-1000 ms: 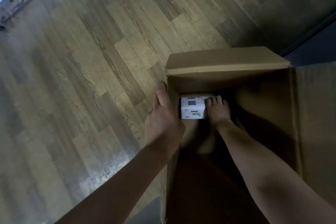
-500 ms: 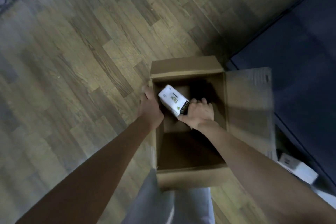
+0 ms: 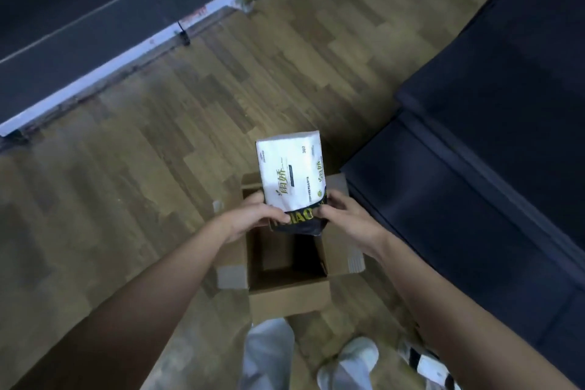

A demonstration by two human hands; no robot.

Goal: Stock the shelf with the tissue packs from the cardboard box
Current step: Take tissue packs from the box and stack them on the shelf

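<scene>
A white tissue pack (image 3: 291,169) with green lettering and a black lower end is held above the open cardboard box (image 3: 286,293). My left hand (image 3: 253,217) grips its lower left corner. My right hand (image 3: 343,215) grips its lower right corner. The pack stands nearly upright, its white end pointing away from me. The box sits on the wooden floor below my hands, flaps spread, and its visible inside looks dark with no packs showing. A dark shelf (image 3: 493,142) runs along the right side.
Another dark shelf unit with a white edge strip (image 3: 104,68) crosses the upper left. Wooden floor (image 3: 152,174) lies between the two units. My legs in light trousers (image 3: 272,358) stand just behind the box. A black-and-white pack (image 3: 427,364) lies at the lower right.
The pack has come up out of the box. My left hand left the box's rim and now holds the pack too. The view has risen, showing both shelf units.
</scene>
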